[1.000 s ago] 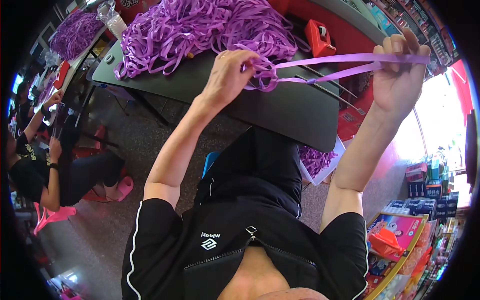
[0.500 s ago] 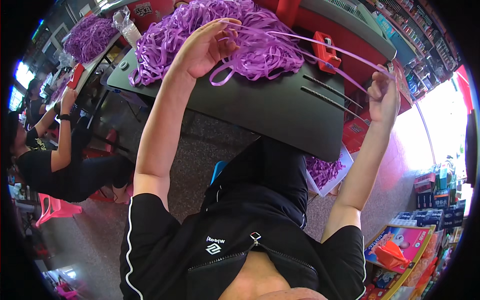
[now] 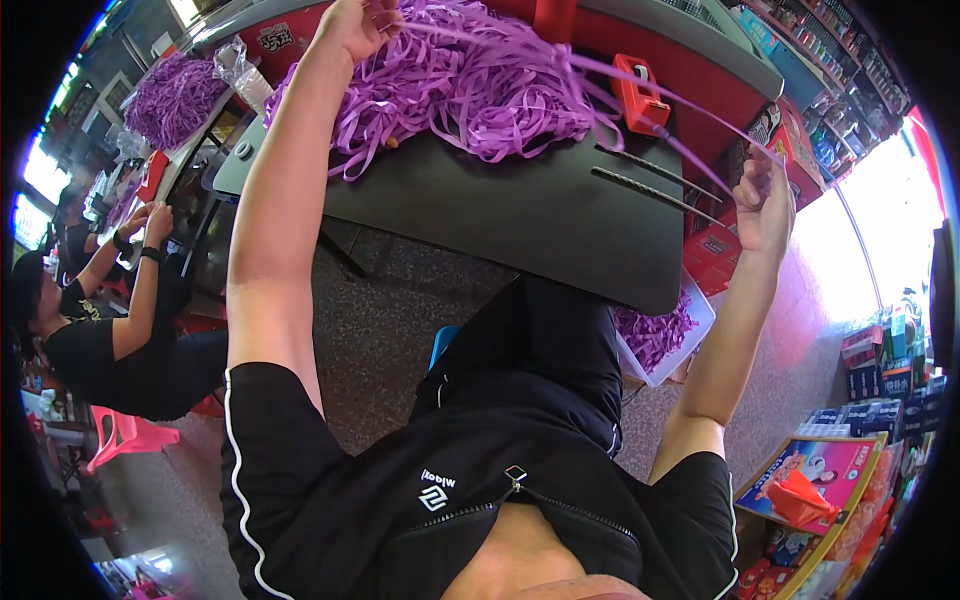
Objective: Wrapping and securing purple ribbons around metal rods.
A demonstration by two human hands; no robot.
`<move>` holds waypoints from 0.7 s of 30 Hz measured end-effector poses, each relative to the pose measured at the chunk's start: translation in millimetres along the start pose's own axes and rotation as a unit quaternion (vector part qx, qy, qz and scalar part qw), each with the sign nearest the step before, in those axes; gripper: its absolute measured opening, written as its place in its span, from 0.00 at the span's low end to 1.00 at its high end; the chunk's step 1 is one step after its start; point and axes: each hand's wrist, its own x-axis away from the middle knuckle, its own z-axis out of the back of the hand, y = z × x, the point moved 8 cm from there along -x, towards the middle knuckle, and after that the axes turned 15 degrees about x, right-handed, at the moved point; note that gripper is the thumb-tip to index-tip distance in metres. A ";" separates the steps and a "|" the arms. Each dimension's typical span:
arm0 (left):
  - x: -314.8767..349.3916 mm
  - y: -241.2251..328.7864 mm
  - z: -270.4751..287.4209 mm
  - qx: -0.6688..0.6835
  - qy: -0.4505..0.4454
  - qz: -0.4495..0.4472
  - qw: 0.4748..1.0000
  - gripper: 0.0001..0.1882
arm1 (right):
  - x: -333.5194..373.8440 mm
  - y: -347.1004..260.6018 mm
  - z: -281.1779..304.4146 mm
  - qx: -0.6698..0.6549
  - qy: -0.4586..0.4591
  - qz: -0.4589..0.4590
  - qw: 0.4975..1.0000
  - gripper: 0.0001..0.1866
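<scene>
Two strands of purple ribbon [image 3: 690,103] run from the pile side to my right hand [image 3: 765,205], whose curled fingers grip them beyond the table's right corner. At the far left, my left hand [image 3: 365,28] is raised over the heap with its fingers bent around a ribbon strand, partly blurred. Between the hands the strands come together near a small bunched spot [image 3: 562,55]. Beneath them a large tangled heap of purple ribbon [image 3: 480,90] covers the back of the dark table [image 3: 520,220]. Two thin dark twisted rods [image 3: 655,192] stick out past the table's right edge.
A red device [image 3: 638,92] sits at the table's back right. Under that corner stands a white bin [image 3: 708,318] of purple ribbon pieces. A person in black [image 3: 120,330] works at the left, by another ribbon heap [image 3: 178,95] and a pink stool [image 3: 128,437].
My left hand has moved away to the far left, drawing the ribbon out between my hands. My right hand has hardly moved. The person at the left now has both hands together.
</scene>
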 end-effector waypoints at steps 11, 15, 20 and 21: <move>58.4 -174.9 -205.4 -0.669 -0.152 -0.200 0.699 0.16 | 29.3 9.6 -44.0 0.121 -0.116 0.022 0.986 0.18; 56.5 -217.9 -233.6 -0.655 -0.217 -0.229 0.687 0.14 | 53.4 -26.9 -73.5 0.175 -0.122 0.103 0.972 0.18; 37.2 -248.2 -228.5 -0.696 -0.235 -0.039 0.677 0.17 | 106.2 -42.3 -103.1 0.242 -0.253 0.128 0.928 0.17; 36.8 -254.7 -222.2 -0.738 -0.227 -0.001 0.636 0.18 | 116.7 -41.8 -108.7 0.258 -0.275 0.153 0.914 0.17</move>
